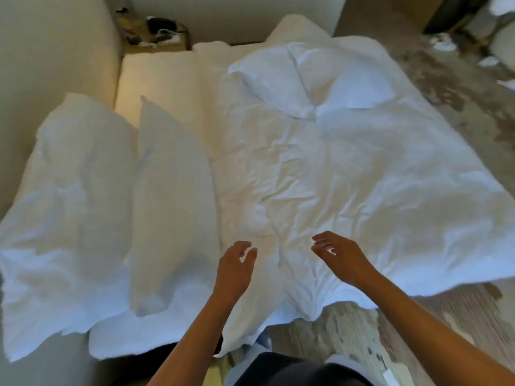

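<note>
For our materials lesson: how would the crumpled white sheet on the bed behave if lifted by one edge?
The sheet would probably flop and drape, since it lies in soft creases and its near edge hangs off the bed. It looks thin, so likely light.

The white duvet (320, 168) is lying spread across the bed, wrinkling all over. Its near edge is hanging off the mattress, bunching into loose folds above the floor.

A pale cream wall (55, 37) runs along the left of the bed, whose bare cream mattress (161, 79) catches warm light. A cluttered wooden bedside table (158, 37) stands in the far corner, and a mottled brown-and-grey floor (459, 87) spreads along the right.
</note>
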The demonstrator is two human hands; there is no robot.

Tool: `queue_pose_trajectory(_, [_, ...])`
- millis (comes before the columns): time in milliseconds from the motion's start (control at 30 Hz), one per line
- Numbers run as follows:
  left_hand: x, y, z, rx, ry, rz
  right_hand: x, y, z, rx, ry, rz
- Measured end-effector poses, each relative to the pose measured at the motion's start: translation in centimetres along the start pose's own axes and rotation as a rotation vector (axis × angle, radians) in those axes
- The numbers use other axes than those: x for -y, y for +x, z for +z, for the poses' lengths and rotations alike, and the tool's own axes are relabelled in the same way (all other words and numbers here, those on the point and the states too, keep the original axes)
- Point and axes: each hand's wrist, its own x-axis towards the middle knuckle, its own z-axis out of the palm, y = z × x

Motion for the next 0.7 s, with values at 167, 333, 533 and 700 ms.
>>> queue_pose_trajectory(167, [-3.9,-4.3,8.8,0.338,0.181,0.097,-8.7,-9.7,-3.3,-0.230,0.209,0.191])
queue_pose_trajectory(333, [-8.6,-9.8,19.2,0.500,0.215,0.153,-17.6,-20.2,-4.8,-0.408,0.384,0.403])
queue_pose_trajectory(533, [-13.3,-17.6,31.3,0.735,0.189,0.220,-27.1,-32.3,-4.6,-0.630,0.534,0.576])
queue_pose_trajectory(700, [-16.7,-23.9,40.5,0.866,0.235,0.326,-34.4,-39.4,-4.5,-0.736,0.614,0.675])
